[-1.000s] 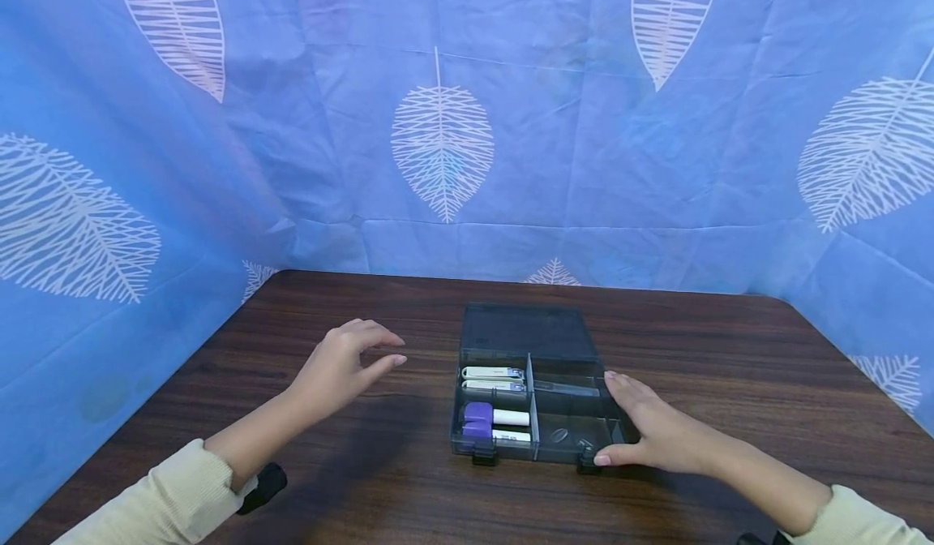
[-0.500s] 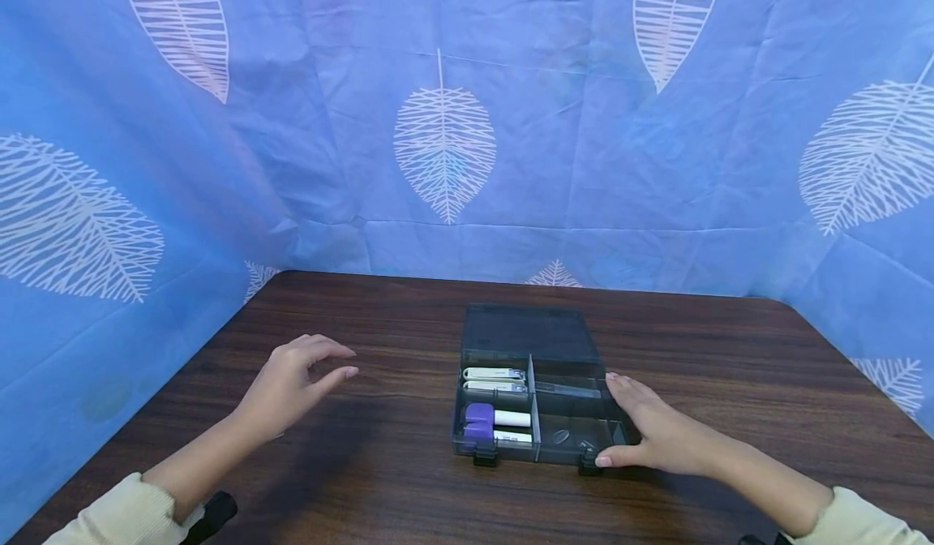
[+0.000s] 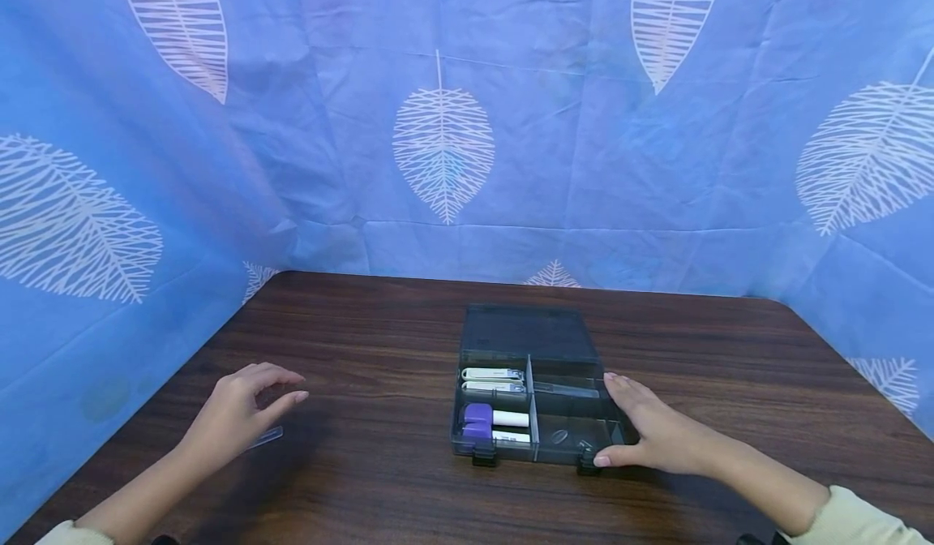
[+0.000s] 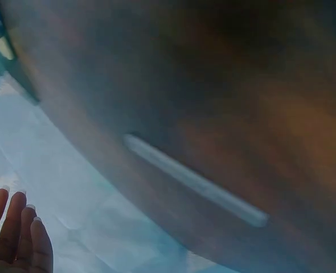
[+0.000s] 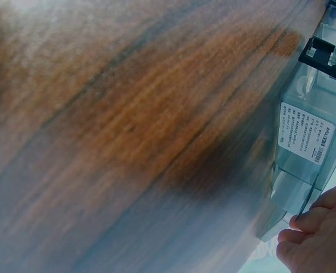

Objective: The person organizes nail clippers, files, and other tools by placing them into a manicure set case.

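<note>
A dark see-through storage box (image 3: 572, 411) stands on the table with its lid tilted back. My right hand (image 3: 660, 435) grips its right side, thumb at the front corner and fingers along the side wall. Over the table's left part, my left hand (image 3: 237, 407) hovers with fingers loosely bent and nothing in them. Beside and partly under that hand lies a clear narrow strip (image 3: 266, 437), like a glass nail file; the left wrist view shows the whole strip (image 4: 196, 181). Inside the box's left compartments are two nail clippers (image 3: 492, 374) and two purple-and-white bottles (image 3: 477, 422).
Another clear strip (image 3: 565, 389) lies in the box's rear right compartment. A small clear oval piece (image 3: 559, 436) shows at the front right. Black latches (image 3: 484, 455) stick out in front. Blue leaf-print cloth (image 3: 328, 123) surrounds the wooden table (image 3: 394, 310).
My left hand has moved left and toward me, away from the box, bringing the clear strip on the table into sight beside it. My right hand and the box have stayed put.
</note>
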### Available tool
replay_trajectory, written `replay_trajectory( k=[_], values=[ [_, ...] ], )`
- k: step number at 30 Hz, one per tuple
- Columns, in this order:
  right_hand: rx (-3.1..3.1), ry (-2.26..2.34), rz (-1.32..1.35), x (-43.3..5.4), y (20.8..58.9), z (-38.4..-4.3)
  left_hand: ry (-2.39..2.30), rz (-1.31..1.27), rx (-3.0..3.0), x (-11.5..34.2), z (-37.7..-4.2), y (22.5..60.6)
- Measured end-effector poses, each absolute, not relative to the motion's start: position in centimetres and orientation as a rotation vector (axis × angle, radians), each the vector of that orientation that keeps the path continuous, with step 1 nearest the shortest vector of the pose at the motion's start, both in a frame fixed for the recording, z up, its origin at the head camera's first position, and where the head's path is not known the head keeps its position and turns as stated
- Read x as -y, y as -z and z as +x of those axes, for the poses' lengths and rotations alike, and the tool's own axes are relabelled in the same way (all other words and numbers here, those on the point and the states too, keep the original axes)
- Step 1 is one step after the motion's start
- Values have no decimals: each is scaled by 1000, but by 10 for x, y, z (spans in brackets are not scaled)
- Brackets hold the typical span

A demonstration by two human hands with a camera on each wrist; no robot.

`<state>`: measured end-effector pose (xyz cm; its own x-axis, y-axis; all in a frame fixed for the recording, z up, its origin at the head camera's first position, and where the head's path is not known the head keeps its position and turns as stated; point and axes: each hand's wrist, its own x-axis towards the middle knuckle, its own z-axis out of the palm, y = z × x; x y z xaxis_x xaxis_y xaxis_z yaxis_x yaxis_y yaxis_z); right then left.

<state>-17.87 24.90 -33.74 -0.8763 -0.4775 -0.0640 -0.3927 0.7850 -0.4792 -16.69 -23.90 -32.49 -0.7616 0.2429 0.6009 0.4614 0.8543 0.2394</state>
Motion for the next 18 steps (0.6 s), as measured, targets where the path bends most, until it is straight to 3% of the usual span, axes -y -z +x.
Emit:
replay_trajectory(
  k=[18],
  values=[
    [-2795,678,-694,-249,336,-179,510,-200,2810,306,-150,352]
  ],
)
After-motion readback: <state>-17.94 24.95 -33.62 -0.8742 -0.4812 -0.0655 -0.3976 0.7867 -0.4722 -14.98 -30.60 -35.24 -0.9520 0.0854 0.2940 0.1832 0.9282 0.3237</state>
